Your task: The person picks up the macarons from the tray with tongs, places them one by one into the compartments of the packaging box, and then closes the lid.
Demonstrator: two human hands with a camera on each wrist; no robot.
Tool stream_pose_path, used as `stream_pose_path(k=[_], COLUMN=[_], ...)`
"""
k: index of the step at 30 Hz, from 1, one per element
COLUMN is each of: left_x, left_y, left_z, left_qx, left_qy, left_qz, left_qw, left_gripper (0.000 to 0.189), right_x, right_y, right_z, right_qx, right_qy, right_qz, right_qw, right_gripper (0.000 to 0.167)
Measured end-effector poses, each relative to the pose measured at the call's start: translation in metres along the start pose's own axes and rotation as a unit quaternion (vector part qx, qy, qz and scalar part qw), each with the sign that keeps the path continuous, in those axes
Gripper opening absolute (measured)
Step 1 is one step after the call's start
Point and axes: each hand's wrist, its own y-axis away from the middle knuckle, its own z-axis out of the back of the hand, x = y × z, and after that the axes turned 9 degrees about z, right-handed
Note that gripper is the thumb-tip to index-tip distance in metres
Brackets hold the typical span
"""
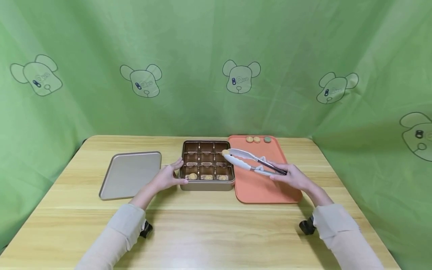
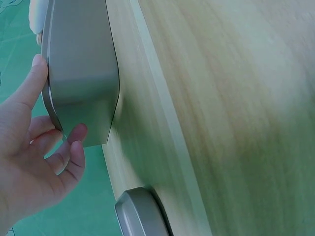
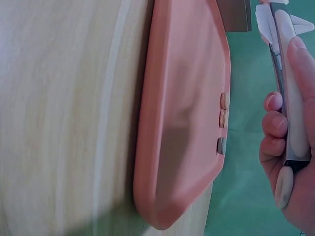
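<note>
Behind both hands hangs a green curtain printed with mouse-like heads [image 1: 189,30], and under them spreads a pale wood-grain tabletop [image 1: 209,232]. A coral-orange rectangular tray [image 1: 263,191] lies beneath the right hand [image 1: 293,176]. Left of the left hand [image 1: 166,177] rests a flat, squarish grey-brown metal lid [image 1: 135,174]. Between the hands stands a square bronze-coloured box with nine compartments [image 1: 207,186]; the left hand holds its near left corner, thumb and fingers bent about the rim. The right hand is wrapped around long metal tongs with white tips [image 1: 252,168], which seem to pinch a small yellow pastry [image 1: 225,152] above the box's right column. Three similar yellow cookies [image 1: 208,177] sit in the row nearest the person. Beyond the right hand, along the tray's far edge, are two round tan biscuits [image 1: 249,139] and one round green biscuit [image 1: 267,139].

I'd judge the pastry is mid-placement; the move calls for lowering it squarely, then easing the tongs apart.
</note>
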Motion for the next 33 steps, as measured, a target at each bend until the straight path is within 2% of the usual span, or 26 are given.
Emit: stream_pose_path(k=[9, 25, 29, 33], left_x=[-0.0011, -0.0012, -0.0019, -0.0029], left_y=[0.0, -0.0012, -0.0006, 0.0008], left_z=[-0.0001, 0.0011, 0.0015, 0.0012], left_qx=[0.006, 0.001, 0.002, 0.007], left_qy=[0.014, 0.007, 0.005, 0.013], left_qz=[0.005, -0.003, -0.003, 0.003], left_qw=[0.9999, 1.0, 1.0, 0.9999], left_gripper=[0.086, 0.086, 0.086, 0.086], right_x=[0.0046, 0.0052, 0.0037, 0.0019], right_y=[-0.0007, -0.0011, -0.0007, -0.0005], right_z=[-0.0004, -0.0007, -0.0015, -0.0024], right_qx=[0.012, 0.012, -0.005, -0.044], right_qy=[0.015, 0.002, 0.007, 0.053], right_qz=[0.013, 0.013, 0.005, -0.012], right_qw=[0.9997, 0.9998, 0.9999, 0.9975], right_gripper=[0.058, 0.058, 0.058, 0.058])
